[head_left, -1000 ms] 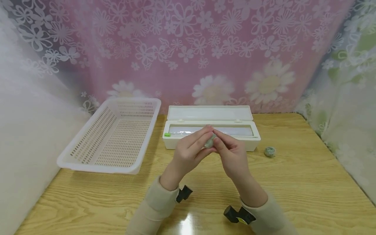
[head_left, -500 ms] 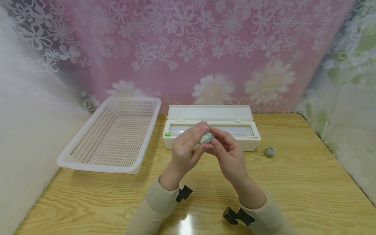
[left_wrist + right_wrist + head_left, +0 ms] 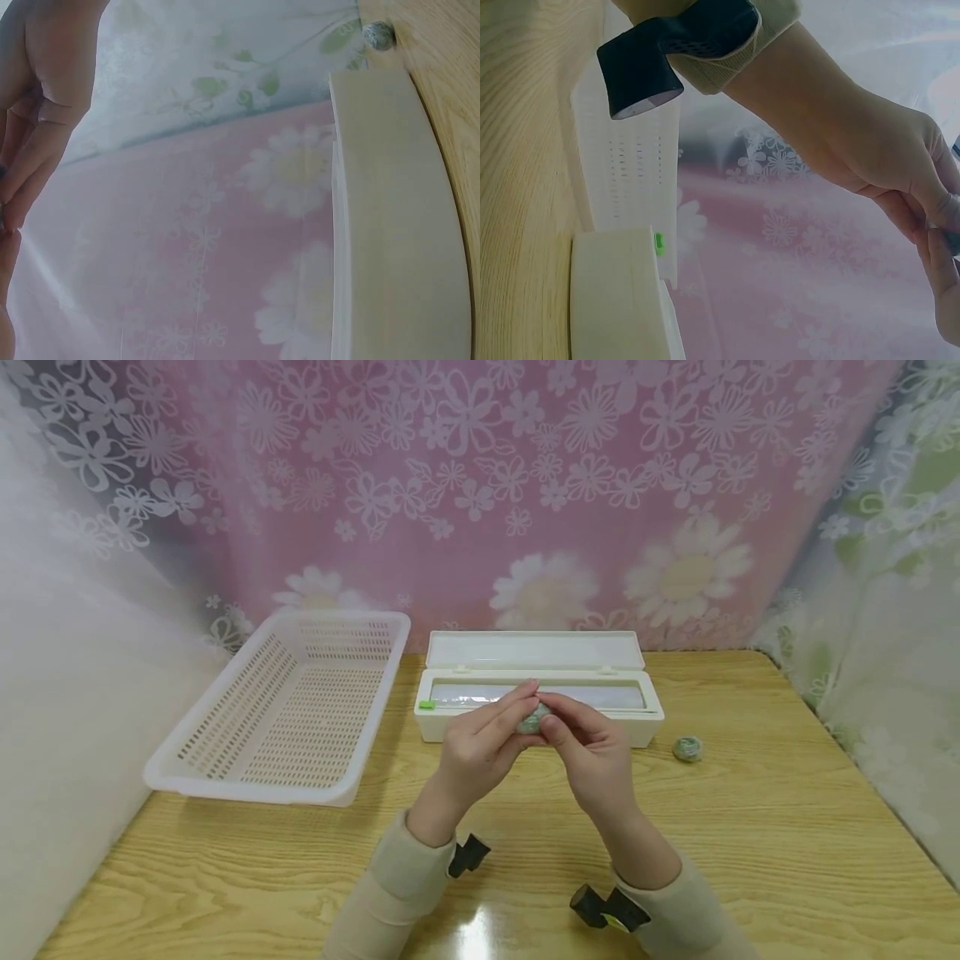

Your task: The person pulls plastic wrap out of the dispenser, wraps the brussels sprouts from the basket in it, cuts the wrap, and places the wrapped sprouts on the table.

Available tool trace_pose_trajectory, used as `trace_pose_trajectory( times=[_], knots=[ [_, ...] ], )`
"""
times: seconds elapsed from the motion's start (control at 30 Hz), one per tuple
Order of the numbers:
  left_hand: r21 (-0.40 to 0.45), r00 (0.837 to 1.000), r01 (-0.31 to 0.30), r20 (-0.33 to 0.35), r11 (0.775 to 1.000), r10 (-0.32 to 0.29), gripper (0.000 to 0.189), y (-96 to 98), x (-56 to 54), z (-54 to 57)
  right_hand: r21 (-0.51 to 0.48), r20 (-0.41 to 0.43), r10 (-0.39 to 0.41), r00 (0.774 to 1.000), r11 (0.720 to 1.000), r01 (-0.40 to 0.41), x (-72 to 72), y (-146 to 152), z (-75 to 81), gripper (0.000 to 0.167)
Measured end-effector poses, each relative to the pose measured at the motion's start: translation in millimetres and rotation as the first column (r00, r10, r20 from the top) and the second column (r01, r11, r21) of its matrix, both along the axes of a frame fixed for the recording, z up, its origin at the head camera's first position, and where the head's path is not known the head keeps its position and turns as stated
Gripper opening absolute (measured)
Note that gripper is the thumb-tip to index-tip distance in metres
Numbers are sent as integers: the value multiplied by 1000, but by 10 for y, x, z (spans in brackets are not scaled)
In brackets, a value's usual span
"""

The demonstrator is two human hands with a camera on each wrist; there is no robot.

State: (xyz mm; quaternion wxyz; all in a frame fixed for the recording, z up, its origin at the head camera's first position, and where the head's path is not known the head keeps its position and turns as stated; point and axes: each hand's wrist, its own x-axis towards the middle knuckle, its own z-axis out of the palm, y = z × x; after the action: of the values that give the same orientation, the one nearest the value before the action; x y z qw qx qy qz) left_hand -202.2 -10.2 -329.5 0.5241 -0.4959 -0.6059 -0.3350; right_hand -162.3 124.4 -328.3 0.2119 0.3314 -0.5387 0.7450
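Note:
In the head view, a small green lump wrapped in clear film [image 3: 535, 719] is held between both hands above the front of a white box. My left hand [image 3: 477, 745] has its fingers over the lump's left side and top. From the right, my right hand [image 3: 597, 758] pinches it with thumb and fingers. Much of the lump is covered by fingers. A similar wrapped lump [image 3: 687, 748] lies on the table right of the box. The left wrist view catches my right hand [image 3: 56, 82]; the right wrist view shows my left hand [image 3: 885, 142].
The long white box [image 3: 649, 732] has its lid [image 3: 536, 650] raised at the back and a roll of clear film [image 3: 465, 694] inside. A green slider [image 3: 427, 704] sits at its left. Further left is a white slotted basket [image 3: 258, 789]. A floral curtain [image 3: 480, 485] hangs behind the table.
The lump has been turned between the fingers. It showed more half a second ago, when the hands were slightly further left; now the left fingers cover more of it. The other lump stays put.

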Motion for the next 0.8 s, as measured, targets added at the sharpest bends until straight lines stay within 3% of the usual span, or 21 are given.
trace_pose_trajectory(
  times=[0.13,0.37,0.6,0.8],
  knots=[
    [19,999,35,10,999,-36,29,8,-7,2,49,-15,-25,1000,998,25,-8,13,7,25],
    [71,999,47,1,996,-48,25,22,-12,21,60,-60,88,994,995,-84,-29,43,42,40],
    [60,998,63,-25,996,-61,21,20,1,38,103,-155,-78,985,990,95,-39,20,26,27],
    [68,991,72,108,995,-79,37,29,11,7,123,-152,-122,981,982,142,-74,43,7,29]
  ],
)
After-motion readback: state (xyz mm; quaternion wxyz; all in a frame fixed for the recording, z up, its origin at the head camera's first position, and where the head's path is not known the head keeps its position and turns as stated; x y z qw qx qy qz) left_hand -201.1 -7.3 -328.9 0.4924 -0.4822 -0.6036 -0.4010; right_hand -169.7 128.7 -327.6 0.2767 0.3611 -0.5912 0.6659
